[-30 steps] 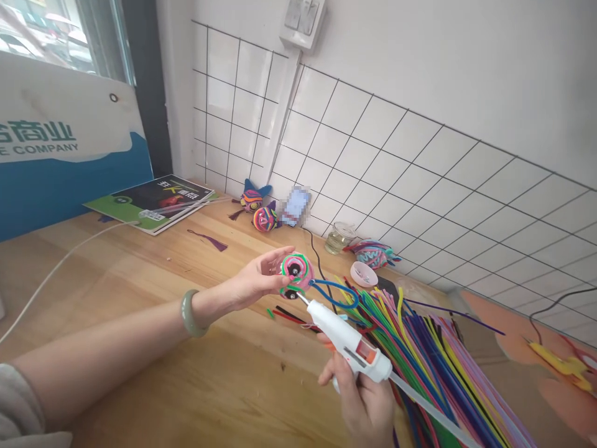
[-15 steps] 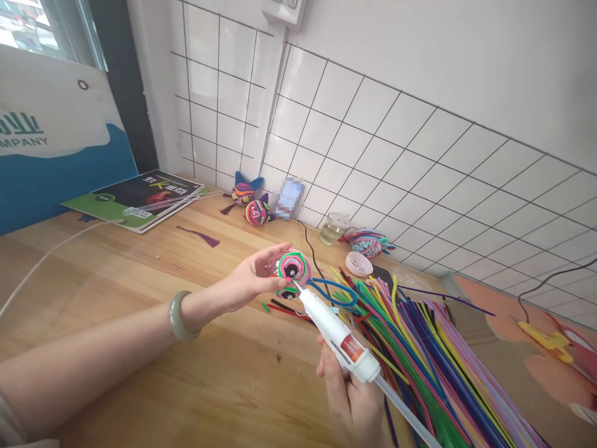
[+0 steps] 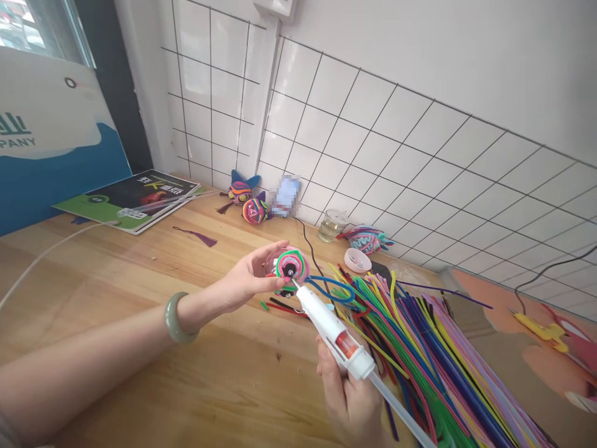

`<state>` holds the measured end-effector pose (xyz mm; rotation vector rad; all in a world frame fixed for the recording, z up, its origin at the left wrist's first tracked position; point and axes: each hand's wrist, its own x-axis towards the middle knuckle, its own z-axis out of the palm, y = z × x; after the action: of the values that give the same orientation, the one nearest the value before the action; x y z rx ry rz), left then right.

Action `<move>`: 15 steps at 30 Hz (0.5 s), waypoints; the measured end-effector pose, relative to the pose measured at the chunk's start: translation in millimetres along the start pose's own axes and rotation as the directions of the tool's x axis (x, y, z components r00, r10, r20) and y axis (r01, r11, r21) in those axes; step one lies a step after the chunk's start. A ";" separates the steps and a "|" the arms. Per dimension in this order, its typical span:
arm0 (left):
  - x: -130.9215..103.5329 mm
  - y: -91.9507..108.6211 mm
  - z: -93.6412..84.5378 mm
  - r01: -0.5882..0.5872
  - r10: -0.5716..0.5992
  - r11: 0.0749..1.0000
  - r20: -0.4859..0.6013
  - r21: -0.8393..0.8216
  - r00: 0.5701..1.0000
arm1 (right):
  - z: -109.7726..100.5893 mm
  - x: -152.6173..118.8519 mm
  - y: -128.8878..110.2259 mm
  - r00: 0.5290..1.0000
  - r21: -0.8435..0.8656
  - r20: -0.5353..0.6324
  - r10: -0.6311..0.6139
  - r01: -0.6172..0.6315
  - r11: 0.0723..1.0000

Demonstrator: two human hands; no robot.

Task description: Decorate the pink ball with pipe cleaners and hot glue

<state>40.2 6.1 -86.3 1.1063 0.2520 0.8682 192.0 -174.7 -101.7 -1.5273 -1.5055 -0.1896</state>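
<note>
The left hand (image 3: 254, 272) has its grip pinching a round pink craft piece (image 3: 300, 262), ringed in green with black centres, thumb in front and the other fingers behind; it is held up above the middle of the bench (image 3: 219, 373). The right hand (image 3: 352, 398) has its grip wrapped around a white glue gun (image 3: 321, 317), whose nozzle points up at the piece, next to the left thumb; whether the tip touches is hard to tell. A blue loop (image 3: 353, 290) sticks out from the piece, over the ends of a bundle of coloured pipe cleaners (image 3: 433, 367) fanning toward the bench's near right corner. Along the back edge stand two striped figures (image 3: 241, 191), a phone (image 3: 285, 196) and a glass jar (image 3: 329, 229), with a small pink bowl (image 3: 358, 261) just in front. A magazine (image 3: 135, 202) lies by the far left corner, a purple tassel (image 3: 204, 239) near it.
</note>
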 end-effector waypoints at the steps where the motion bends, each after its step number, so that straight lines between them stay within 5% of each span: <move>1: -0.1 -0.1 0.0 0.000 0.000 1.000 0.000 0.004 1.000 | 0.4 0.8 -1.3 1.000 -0.016 -0.002 -0.014 0.014 1.000; 11: 0.3 -1.0 -1.0 -0.011 0.011 1.000 0.010 0.026 1.000 | -1.6 8.7 -7.3 0.980 -0.145 -0.021 -0.196 0.191 0.971; 15: -0.2 -0.6 -0.6 -0.001 0.001 1.000 0.002 0.019 1.000 | -1.4 8.0 -8.6 0.983 -0.143 -0.022 -0.180 0.175 0.974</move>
<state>40.0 6.3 -87.1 1.1252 0.2584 0.8670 187.2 -171.9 -91.2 -1.4903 -1.6302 -0.4329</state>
